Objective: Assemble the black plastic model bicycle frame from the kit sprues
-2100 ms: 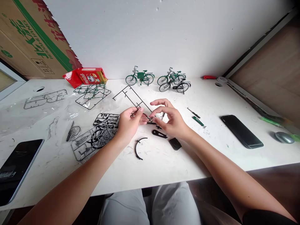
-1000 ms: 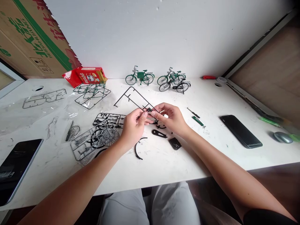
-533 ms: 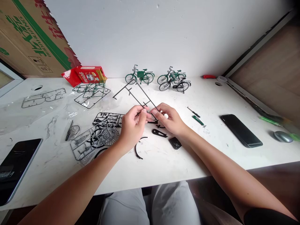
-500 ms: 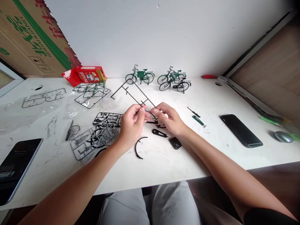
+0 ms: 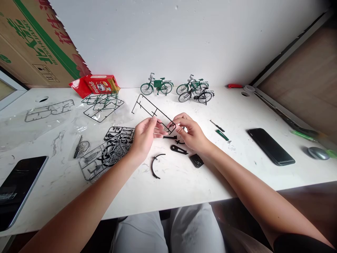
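black sprue (image 5: 158,109): thin, angular rods with short stubs, held above the white table (image 5: 184,186)
left hand (image 5: 144,135): thumb and fingers clamped on black sprue
right hand (image 5: 193,133): fingertips pinched at its near corner
red carton (image 5: 102,86): glossy, contents not visible
spoked parts (image 5: 116,153): heaped, partly hidden by left forearm (image 5: 105,182)
silver-edged phone (image 5: 22,186): cut off at left

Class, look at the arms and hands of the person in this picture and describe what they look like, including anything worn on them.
The left hand and right hand are ungloved, with no ring or watch visible. Both forearms are uncovered; what looks like a plain black sleeve shows near the right elbow.
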Motion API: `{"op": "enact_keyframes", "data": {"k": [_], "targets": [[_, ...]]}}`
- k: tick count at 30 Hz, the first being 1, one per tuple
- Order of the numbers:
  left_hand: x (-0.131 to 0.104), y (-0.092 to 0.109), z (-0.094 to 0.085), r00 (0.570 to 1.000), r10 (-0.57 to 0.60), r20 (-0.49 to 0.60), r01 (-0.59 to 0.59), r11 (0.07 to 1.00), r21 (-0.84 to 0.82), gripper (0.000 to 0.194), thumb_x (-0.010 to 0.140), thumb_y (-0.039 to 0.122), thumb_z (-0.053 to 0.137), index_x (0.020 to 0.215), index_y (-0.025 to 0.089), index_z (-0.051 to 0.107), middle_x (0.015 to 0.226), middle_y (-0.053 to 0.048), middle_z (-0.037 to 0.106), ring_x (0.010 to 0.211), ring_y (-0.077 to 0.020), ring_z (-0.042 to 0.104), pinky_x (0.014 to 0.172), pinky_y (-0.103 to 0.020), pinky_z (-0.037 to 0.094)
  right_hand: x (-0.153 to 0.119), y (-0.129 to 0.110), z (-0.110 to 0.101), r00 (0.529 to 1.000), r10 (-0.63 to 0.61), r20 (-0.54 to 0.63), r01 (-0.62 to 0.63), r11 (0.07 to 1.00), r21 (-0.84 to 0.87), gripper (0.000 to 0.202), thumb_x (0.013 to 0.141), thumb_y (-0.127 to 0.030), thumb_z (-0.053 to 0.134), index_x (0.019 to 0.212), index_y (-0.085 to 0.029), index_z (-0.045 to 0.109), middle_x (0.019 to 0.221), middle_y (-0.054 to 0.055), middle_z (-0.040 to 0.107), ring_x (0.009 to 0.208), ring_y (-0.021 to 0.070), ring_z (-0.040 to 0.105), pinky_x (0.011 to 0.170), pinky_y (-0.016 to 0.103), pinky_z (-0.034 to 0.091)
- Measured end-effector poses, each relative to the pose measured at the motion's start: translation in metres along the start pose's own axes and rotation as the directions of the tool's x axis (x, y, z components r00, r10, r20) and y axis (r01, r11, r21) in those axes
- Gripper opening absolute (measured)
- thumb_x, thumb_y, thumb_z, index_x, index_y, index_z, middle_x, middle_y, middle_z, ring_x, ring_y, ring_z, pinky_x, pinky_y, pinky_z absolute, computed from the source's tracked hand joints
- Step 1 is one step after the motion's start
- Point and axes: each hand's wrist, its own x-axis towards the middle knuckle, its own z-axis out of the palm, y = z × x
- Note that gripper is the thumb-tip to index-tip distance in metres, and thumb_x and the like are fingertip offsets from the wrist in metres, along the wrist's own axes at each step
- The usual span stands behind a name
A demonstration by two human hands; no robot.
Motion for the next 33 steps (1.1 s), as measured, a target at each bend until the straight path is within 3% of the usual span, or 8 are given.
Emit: {"op": "enact_keyframes", "data": {"k": [5, 8, 11, 14, 16, 20, 26, 33], "targets": [[-0.006, -0.003, 0.006, 0.997, -0.025, 0.077, 0.02, 0.997, 0.068, 0.049, 0.091, 0.064, 0.077, 0.089, 0.015, 0.071, 0.083, -0.006, 0.073, 0.068, -0.0153, 0.074, 0.064, -0.024, 0.058, 0.0, -0.001, 0.0, 0.994, 0.1, -0.043, -0.094, 0.988, 0.123, 0.044, 0.098, -0.055, 0.074, 0.131, -0.026, 0.072, 0.111, 0.006, 0.071, 0.107, 0.0226, 0.067, 0.092, 0.038, 0.057], [-0.007, -0.005, 0.006, 0.997, -0.017, 0.079, 0.007, 0.992, 0.122, 0.048, 0.092, 0.064, 0.076, 0.093, 0.016, 0.074, 0.084, -0.007, 0.074, 0.07, -0.0157, 0.075, 0.064, -0.024, 0.057, 0.0, -0.007, -0.001, 0.978, 0.208, -0.032, -0.19, 0.936, 0.298, 0.041, 0.103, -0.059, 0.064, 0.125, -0.025, 0.073, 0.106, 0.005, 0.075, 0.105, 0.0221, 0.071, 0.096, 0.039, 0.057], [-0.006, -0.008, 0.004, 0.997, -0.002, 0.074, -0.009, 0.989, 0.151, 0.048, 0.093, 0.064, 0.075, 0.094, 0.016, 0.075, 0.083, -0.007, 0.075, 0.069, -0.0162, 0.075, 0.064, -0.025, 0.058, 0.001, -0.011, -0.001, 0.97, 0.242, -0.005, -0.226, 0.911, 0.345, 0.04, 0.103, -0.06, 0.063, 0.116, -0.024, 0.076, 0.107, 0.006, 0.077, 0.107, 0.0226, 0.072, 0.097, 0.039, 0.057], [-0.004, -0.009, 0.002, 0.998, 0.023, 0.066, -0.035, 0.982, 0.185, 0.047, 0.093, 0.063, 0.075, 0.091, 0.016, 0.074, 0.08, -0.006, 0.075, 0.068, -0.0163, 0.076, 0.064, -0.025, 0.058, 0.0, -0.01, 0.0, 0.982, 0.187, -0.004, -0.176, 0.933, 0.315, 0.043, 0.091, -0.053, 0.083, 0.123, -0.025, 0.072, 0.102, 0.004, 0.074, 0.102, 0.022, 0.072, 0.091, 0.037, 0.059], [-0.004, -0.01, 0.002, 0.998, 0.02, 0.057, -0.031, 0.981, 0.19, 0.047, 0.093, 0.063, 0.075, 0.092, 0.016, 0.074, 0.078, -0.005, 0.074, 0.067, -0.0162, 0.075, 0.065, -0.025, 0.058, 0.0, -0.008, 0.001, 0.991, 0.132, -0.023, -0.12, 0.954, 0.275, 0.049, 0.089, -0.049, 0.086, 0.129, -0.026, 0.068, 0.1, 0.003, 0.072, 0.101, 0.0222, 0.072, 0.09, 0.037, 0.059], [-0.006, -0.009, 0.004, 0.999, -0.01, 0.04, 0.003, 0.985, 0.172, 0.051, 0.096, 0.066, 0.07, 0.091, 0.016, 0.073, 0.075, -0.004, 0.072, 0.062, -0.0159, 0.074, 0.063, -0.026, 0.058, -0.002, -0.004, 0.0, 0.999, 0.034, -0.037, -0.027, 0.983, 0.184, 0.05, 0.096, -0.044, 0.079, 0.14, -0.028, 0.061, 0.106, 0.004, 0.072, 0.1, 0.0222, 0.071, 0.092, 0.039, 0.059], [-0.008, -0.009, 0.006, 0.999, -0.03, 0.045, 0.022, 0.985, 0.17, 0.055, 0.094, 0.07, 0.069, 0.085, 0.016, 0.07, 0.072, -0.004, 0.071, 0.06, -0.0164, 0.073, 0.06, -0.027, 0.056, -0.003, -0.007, -0.001, 0.996, -0.081, 0.04, 0.082, 0.996, -0.023, 0.035, 0.107, -0.033, 0.063, 0.141, -0.029, 0.064, 0.129, 0.008, 0.072, 0.105, 0.0231, 0.066, 0.095, 0.042, 0.057], [-0.007, -0.01, 0.006, 0.999, 0.005, 0.05, -0.014, 0.981, 0.193, 0.052, 0.094, 0.068, 0.07, 0.089, 0.017, 0.073, 0.069, -0.004, 0.07, 0.062, -0.0169, 0.072, 0.063, -0.027, 0.056, -0.002, -0.009, -0.002, 0.991, -0.112, 0.066, 0.121, 0.98, -0.16, 0.035, 0.107, -0.018, 0.053, 0.136, -0.029, 0.068, 0.114, 0.008, 0.075, 0.106, 0.0255, 0.064, 0.096, 0.047, 0.053]]}}
